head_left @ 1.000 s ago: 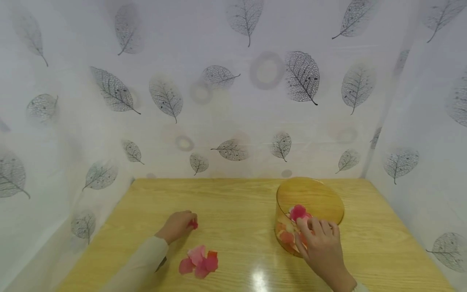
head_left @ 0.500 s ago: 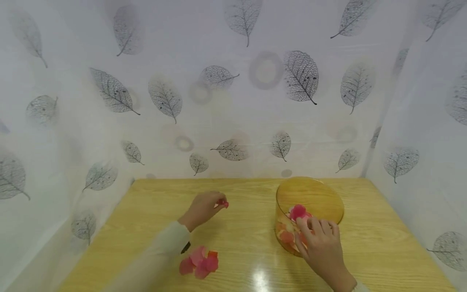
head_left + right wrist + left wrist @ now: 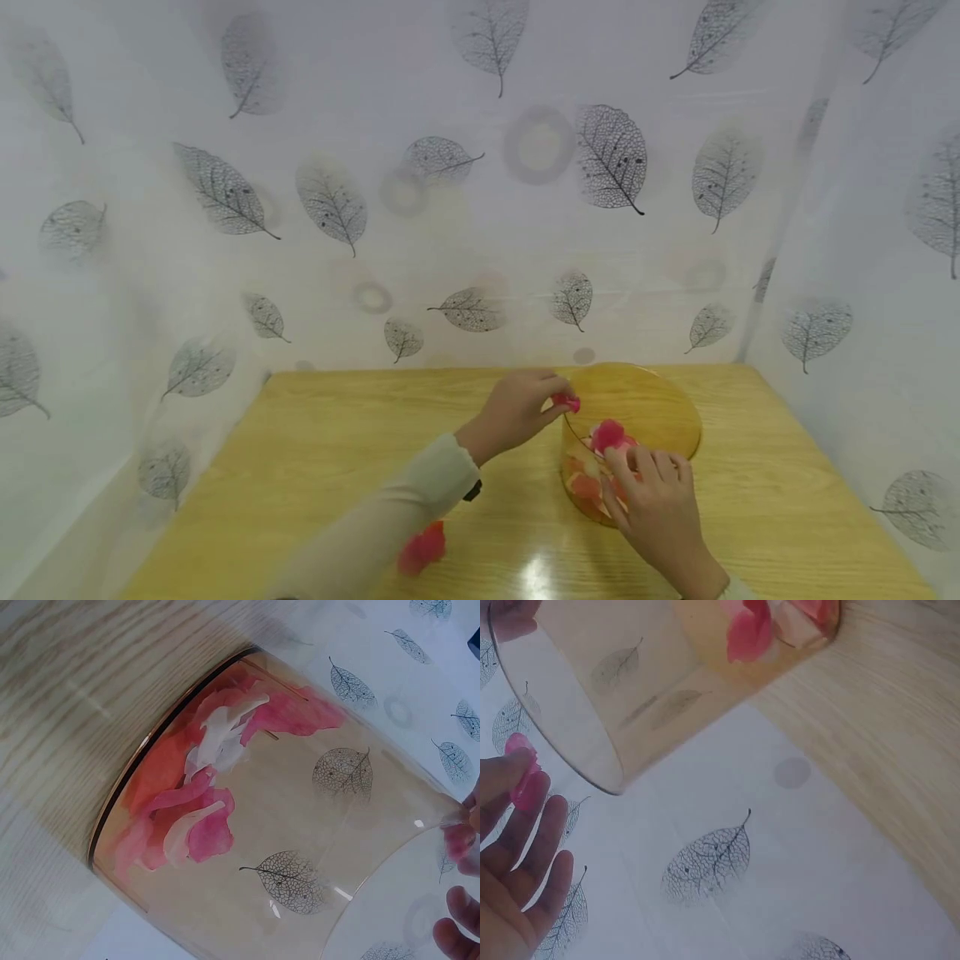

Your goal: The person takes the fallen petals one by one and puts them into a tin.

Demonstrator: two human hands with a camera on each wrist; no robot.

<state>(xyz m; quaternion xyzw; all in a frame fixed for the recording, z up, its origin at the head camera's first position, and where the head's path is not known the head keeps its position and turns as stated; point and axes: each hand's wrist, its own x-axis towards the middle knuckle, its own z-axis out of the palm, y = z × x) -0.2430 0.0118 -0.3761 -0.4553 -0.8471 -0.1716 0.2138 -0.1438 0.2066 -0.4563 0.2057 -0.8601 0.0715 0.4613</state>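
Observation:
A clear amber cylindrical container point(image 3: 652, 400) stands on the right side of the table with its mouth up. Pink, orange and white petals point(image 3: 210, 832) lie along its bottom in the right wrist view. My left hand point(image 3: 521, 412) is at the container's left rim, pinching a bright pink petal point(image 3: 525, 776) between thumb and fingertips; its other fingers are spread. With fingers and thumb at the near rim, my right hand point(image 3: 660, 508) grips the container. Another red-pink petal cluster point(image 3: 609, 435) shows through the wall beside the right fingertips.
More pink and orange petals point(image 3: 423, 546) lie on the wooden table point(image 3: 337, 433) at front centre, partly hidden by the left sleeve point(image 3: 390, 508). White leaf-printed sheets point(image 3: 450, 250) enclose the back and sides.
My left hand has risen from the table at left and travelled right to the container with the pink petal. My right hand has stayed on the rim.

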